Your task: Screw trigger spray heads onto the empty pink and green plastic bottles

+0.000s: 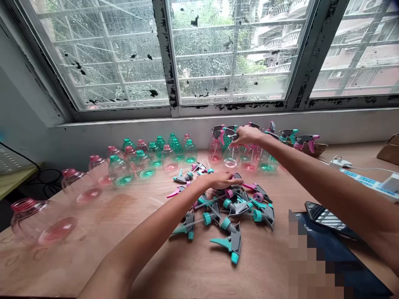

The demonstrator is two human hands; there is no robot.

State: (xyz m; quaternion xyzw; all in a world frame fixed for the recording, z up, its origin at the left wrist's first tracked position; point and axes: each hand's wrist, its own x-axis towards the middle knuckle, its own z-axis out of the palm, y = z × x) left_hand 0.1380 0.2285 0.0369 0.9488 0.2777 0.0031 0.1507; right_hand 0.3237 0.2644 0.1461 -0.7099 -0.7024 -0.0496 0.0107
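Observation:
My right hand [248, 135] reaches to the back row, its fingers closed on the grey trigger head of a spray bottle [231, 158] with a clear body. My left hand [222, 180] lies over a heap of loose trigger spray heads [238, 203] in grey, teal and pink. Its fingers are stretched out over the heap, and their undersides are hidden. One teal and grey spray head [232, 244] lies apart at the front of the heap. Beside my right hand stand several bottles with heads on, among them a pink-tinted spray bottle [215, 150].
Several open-necked bottles [121, 170] with green or red tints stand in rows at the left and back. A large red-necked bottle [40, 224] is at the left edge. At the right are a power strip [368, 181], a phone [330, 220] and a brown case [389, 150]. Windows line the back wall.

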